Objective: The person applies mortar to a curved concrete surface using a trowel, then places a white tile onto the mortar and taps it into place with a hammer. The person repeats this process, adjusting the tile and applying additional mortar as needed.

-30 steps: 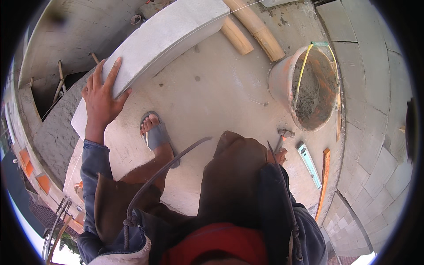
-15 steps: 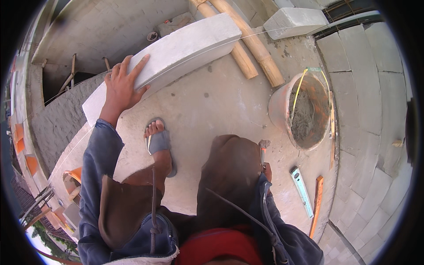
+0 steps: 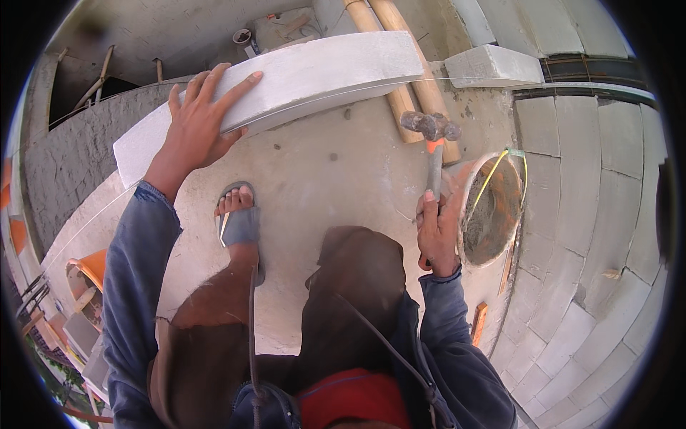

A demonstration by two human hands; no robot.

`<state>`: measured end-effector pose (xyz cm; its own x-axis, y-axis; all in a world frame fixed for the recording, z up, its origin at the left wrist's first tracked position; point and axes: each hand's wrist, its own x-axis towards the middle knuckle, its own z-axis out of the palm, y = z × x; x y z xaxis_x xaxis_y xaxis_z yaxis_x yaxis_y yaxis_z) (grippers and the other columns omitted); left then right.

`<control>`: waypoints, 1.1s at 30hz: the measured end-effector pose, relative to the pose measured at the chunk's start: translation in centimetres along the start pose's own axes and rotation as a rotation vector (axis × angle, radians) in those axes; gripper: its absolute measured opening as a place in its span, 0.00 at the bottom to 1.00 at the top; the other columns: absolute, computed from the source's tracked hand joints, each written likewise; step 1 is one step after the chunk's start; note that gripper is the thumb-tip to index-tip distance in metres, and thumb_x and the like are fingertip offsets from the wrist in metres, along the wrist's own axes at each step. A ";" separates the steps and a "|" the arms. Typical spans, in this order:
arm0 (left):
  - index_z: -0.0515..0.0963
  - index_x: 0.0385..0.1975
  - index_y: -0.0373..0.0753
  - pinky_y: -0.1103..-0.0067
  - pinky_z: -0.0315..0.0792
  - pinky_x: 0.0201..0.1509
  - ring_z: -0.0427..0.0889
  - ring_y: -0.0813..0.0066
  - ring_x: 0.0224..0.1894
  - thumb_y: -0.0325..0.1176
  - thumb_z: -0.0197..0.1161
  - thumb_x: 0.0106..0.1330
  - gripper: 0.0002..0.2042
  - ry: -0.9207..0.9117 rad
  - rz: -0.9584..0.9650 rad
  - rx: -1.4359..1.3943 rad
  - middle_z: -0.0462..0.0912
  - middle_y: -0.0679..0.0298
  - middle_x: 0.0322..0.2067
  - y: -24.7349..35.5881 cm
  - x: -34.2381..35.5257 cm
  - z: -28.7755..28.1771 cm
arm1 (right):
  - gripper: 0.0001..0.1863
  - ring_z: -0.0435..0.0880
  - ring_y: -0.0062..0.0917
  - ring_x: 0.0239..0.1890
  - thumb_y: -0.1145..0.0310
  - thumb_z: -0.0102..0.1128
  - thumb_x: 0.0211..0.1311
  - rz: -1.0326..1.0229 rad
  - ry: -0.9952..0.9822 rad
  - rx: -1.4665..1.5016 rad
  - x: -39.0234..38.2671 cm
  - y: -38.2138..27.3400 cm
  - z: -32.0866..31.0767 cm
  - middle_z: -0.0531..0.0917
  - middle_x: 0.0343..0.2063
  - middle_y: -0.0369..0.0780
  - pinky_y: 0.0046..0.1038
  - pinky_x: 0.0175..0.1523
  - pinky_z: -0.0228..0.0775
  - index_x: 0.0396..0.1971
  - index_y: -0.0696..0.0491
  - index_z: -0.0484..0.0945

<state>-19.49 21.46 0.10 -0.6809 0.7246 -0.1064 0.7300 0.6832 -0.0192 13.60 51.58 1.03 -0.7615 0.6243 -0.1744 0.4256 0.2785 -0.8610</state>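
Note:
A long pale-grey lightweight block point(image 3: 307, 75) lies along the top of a low wall, in front of me to the left. My left hand point(image 3: 200, 125) rests on its near left part with the fingers spread flat and the thumb over the near edge. A thin white string point(image 3: 343, 89) runs along the block's near side. My right hand point(image 3: 439, 232) is wrapped round the handle of a hammer point(image 3: 433, 132), whose steel head points up and away from me. The hammer's head is apart from the block.
An orange bucket of wet mortar point(image 3: 493, 207) stands right of the hammer. Bamboo poles point(image 3: 421, 86) lie behind, next to another pale block point(image 3: 493, 66). A block wall point(image 3: 593, 214) rises on the right. An orange wooden strip point(image 3: 479, 322) lies near my right forearm. An orange container point(image 3: 89, 272) is at left.
My right hand has come up and forward from beside my knee, raising the hammer into plain view. My left hand stays on the block. The view has shifted somewhat.

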 end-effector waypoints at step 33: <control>0.72 0.77 0.76 0.42 0.43 0.84 0.57 0.51 0.83 0.52 0.45 0.87 0.22 0.075 -0.022 -0.124 0.61 0.60 0.82 -1.4 -0.2 1.2 | 0.29 0.80 0.27 0.32 0.66 0.45 0.88 -0.432 -0.059 -0.300 10.8 -13.5 1.7 0.82 0.35 0.45 0.37 0.47 0.78 0.82 0.55 0.54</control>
<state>-20.32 20.18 -1.06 -0.7023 0.7111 -0.0329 0.7054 0.7014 0.1024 -1.14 53.35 9.96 -0.9210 0.3666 0.1319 0.1815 0.7033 -0.6873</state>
